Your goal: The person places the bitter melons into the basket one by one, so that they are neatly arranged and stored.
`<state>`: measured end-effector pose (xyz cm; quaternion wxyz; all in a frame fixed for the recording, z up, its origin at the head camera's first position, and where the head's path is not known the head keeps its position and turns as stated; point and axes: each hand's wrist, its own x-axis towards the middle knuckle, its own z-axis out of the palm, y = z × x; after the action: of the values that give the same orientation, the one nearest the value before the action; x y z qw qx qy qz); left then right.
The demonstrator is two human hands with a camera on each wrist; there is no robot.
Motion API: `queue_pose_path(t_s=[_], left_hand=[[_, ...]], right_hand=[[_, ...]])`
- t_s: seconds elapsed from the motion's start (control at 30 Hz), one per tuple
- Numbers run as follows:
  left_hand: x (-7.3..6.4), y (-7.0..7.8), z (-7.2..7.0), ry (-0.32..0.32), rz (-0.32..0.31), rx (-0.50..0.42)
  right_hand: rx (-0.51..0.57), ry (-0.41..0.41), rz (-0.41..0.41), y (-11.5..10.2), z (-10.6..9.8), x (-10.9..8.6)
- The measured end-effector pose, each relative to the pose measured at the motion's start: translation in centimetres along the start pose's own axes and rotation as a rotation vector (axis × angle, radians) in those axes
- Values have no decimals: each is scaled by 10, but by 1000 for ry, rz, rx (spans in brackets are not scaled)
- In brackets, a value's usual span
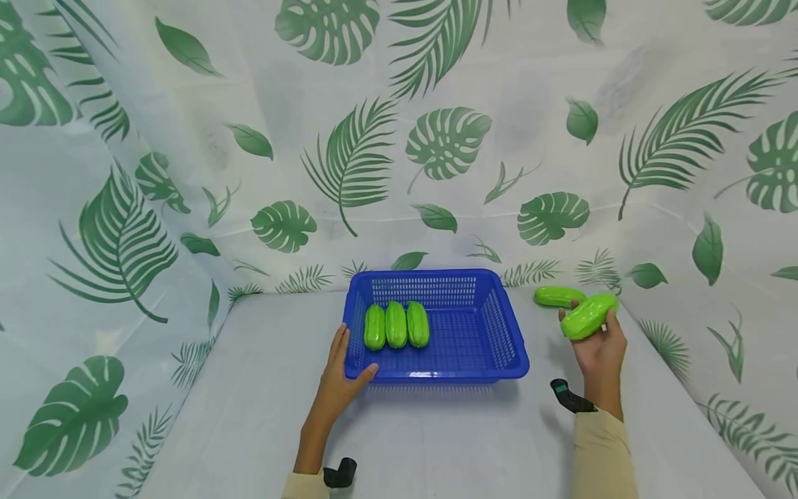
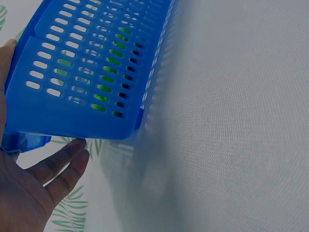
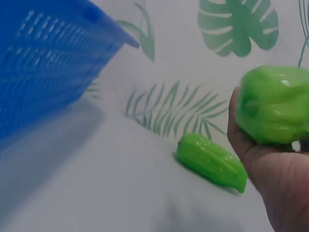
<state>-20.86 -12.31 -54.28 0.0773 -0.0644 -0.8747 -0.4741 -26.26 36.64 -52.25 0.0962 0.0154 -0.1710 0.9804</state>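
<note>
A blue slotted basket (image 1: pixel 430 374) stands mid-table, with several plump, glossy green bitter gourds (image 1: pixel 396 324) lined up side by side along its left part. My left hand (image 1: pixel 339 381) rests at the basket's front left corner, thumb over the front rim and fingers stretched along the left side. In the left wrist view, those fingers (image 2: pixel 67 169) reach past the basket's end, nearly straight. Right of the basket, my right hand (image 1: pixel 601 350) grips another bitter gourd (image 1: pixel 589 317) above the table. Behind it, one more gourd (image 3: pixel 210 162) lies on the table.
A white cloth covers the table (image 1: pixel 262 388). White curtains (image 1: pixel 374 242) with green leaf prints rise behind it and along both sides. The basket's right wall (image 3: pixel 48 58) stands left of the right hand, with a gap of table between.
</note>
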Motion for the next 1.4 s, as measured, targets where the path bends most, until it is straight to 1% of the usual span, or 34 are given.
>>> queue_pose_path(t_s=[0.03, 0.07, 0.23, 0.33, 0.43, 0.57, 0.67, 0.7, 0.87, 0.93, 1.07, 1.27, 1.33, 1.4], left_hand=[[0, 0, 0, 1, 0, 2], [1, 0, 0, 4, 2, 4], [2, 1, 1, 12, 5, -5], [3, 2, 2, 10, 6, -6], [4, 2, 2, 10, 6, -7], [4, 2, 2, 12, 5, -12], [4, 2, 2, 10, 5, -8], [4, 1, 2, 9, 6, -10], [3, 1, 3, 7, 3, -17], [3, 2, 3, 6, 5, -13], [2, 2, 2, 6, 5, -10], [1, 1, 1, 6, 2, 0], [0, 1, 1, 6, 2, 0], [0, 1, 0, 8, -2, 0]], right_hand=[[27, 3, 23, 0, 2, 1], [27, 13, 37, 0, 5, 2], [-90, 73, 60, 5, 17, 8], [-148, 84, 52, 8, 22, 9], [-246, 82, 44, 10, 27, 9], [-416, 48, 55, 16, 36, 11], [-541, 11, 75, 21, 47, 12], [-599, 7, 78, 23, 51, 12], [-930, 47, 94, 34, 71, 16], [-1021, 54, 104, 39, 79, 18], [-1130, -7, 129, 49, 92, 20], [-1276, -156, 188, 67, 106, 25], [-1333, -197, 215, 75, 110, 26], [-1372, -229, 261, 82, 115, 29]])
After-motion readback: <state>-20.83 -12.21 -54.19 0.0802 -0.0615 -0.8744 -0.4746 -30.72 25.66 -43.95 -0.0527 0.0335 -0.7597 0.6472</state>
